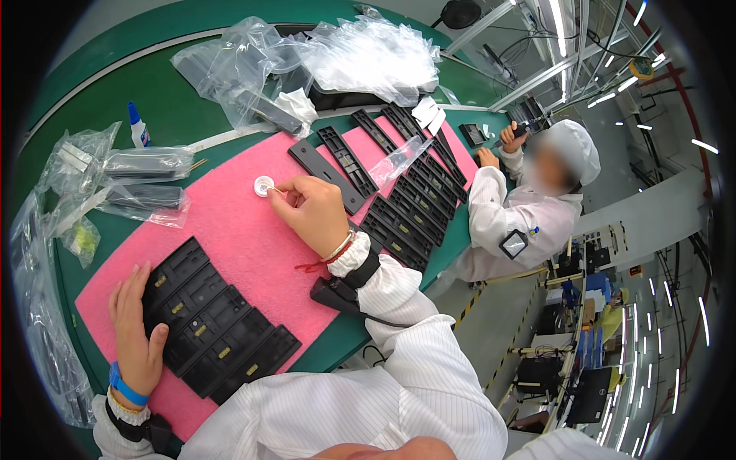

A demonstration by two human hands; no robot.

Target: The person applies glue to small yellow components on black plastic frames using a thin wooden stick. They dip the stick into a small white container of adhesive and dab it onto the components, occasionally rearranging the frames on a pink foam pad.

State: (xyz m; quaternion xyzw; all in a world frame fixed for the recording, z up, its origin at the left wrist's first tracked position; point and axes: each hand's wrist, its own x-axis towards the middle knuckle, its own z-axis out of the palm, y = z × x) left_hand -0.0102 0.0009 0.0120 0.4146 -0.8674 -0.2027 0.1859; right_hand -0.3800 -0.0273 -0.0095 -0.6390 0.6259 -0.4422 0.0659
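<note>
The right hand [318,215] has thumb and forefinger pinched on what looks like a thin stick [277,190], its tip at the small round white cup [257,186] just beyond them. The step in hand seems to be loading the stick from the cup; the next move likely calls for a steady carry to the recessed black plastic strips [218,337] beside the left hand [136,337], whose fingers lie extended, thumb apart, gripping nothing visible. Beyond those fingers, the blue-capped bottle [139,136] bears no readable lettering.
</note>
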